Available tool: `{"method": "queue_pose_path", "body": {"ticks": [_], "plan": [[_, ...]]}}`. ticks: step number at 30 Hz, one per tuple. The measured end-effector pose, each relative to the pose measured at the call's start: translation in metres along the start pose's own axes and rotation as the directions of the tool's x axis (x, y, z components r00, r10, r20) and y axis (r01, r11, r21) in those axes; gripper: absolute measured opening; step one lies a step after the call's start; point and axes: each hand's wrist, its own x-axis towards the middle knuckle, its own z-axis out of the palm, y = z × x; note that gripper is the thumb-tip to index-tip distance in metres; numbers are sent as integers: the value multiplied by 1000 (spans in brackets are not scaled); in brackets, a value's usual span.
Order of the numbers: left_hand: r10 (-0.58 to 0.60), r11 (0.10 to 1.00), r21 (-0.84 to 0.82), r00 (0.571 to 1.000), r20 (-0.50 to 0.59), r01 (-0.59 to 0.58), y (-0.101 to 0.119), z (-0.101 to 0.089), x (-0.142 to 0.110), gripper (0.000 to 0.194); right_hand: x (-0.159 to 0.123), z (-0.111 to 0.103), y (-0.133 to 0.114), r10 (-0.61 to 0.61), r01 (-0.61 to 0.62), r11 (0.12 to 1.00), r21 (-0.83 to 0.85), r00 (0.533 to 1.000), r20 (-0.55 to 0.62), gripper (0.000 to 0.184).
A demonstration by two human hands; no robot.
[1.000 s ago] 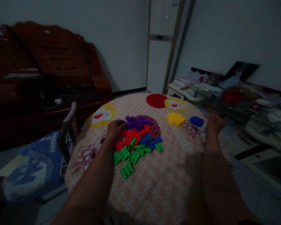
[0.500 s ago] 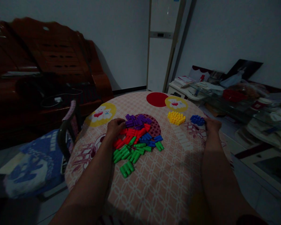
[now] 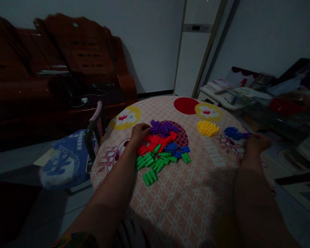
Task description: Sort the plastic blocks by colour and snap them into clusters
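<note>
My left hand [image 3: 140, 133] rests at the left end of a pile of purple toy blocks [image 3: 165, 127], its fingers curled against the nearest purple one. Just below lie red blocks [image 3: 158, 141], a few blue blocks [image 3: 172, 146] and several green blocks [image 3: 160, 162]. At the table's right side, my right hand [image 3: 258, 142] is closed on a purple block [image 3: 246, 135], partly covered by the fingers. That block's left end meets a cluster of blue blocks [image 3: 231, 133]. A yellow cluster of blocks [image 3: 208, 128] sits to the left of the blue one.
A patterned cloth covers the round table [image 3: 186, 196]. On the left stand a chair with a blue-and-white cloth [image 3: 64, 165] and a carved wooden sofa [image 3: 85, 58]. To the right is a cluttered glass-topped table [image 3: 258, 106], and a tall white cabinet-like unit [image 3: 193, 51] stands behind.
The view has swung, shifting everything rightward in the picture. A purple block now shows between my right hand and the blue cluster. My left hand stays beside the purple pile.
</note>
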Motion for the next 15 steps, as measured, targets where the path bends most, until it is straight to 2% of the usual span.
{"method": "queue_pose_path", "body": {"ticks": [3,4,5,6,7,8,9,11,13,15], "plan": [[10,1000,-3,1000,-1,-10,-1,1,1,35,4,-25,-26,144,-128,987,101,976,-166,38],[9,1000,-2,1000,-1,-9,-2,1,1,35,1,-34,-40,149,-115,976,188,973,-178,36],[8,1000,1,1000,-2,-8,-3,2,2,36,-5,-43,-58,138,-98,952,291,983,-121,33],[8,1000,6,1000,-2,-8,-3,2,2,36,-15,-50,-77,142,-124,903,412,990,-13,30],[10,1000,13,1000,-5,-10,-4,2,3,36,-29,-55,-97,99,-166,835,525,983,153,26],[14,1000,18,1000,-4,-14,-4,2,3,36,-46,-58,-117,2,-203,776,597,947,320,21],[20,1000,22,1000,-4,-19,-4,2,3,36,-65,-59,-135,-119,-231,738,634,880,459,17],[24,1000,20,1000,-7,-24,-4,2,3,36,-105,-55,-164,-313,-277,727,628,681,662,12],[22,1000,16,1000,-7,-22,-3,1,2,36,-138,-48,-180,-457,-266,724,637,507,731,15],[22,1000,17,1000,-8,-22,-2,0,2,37,-156,-44,-185,-573,-161,722,673,405,712,20]]}}
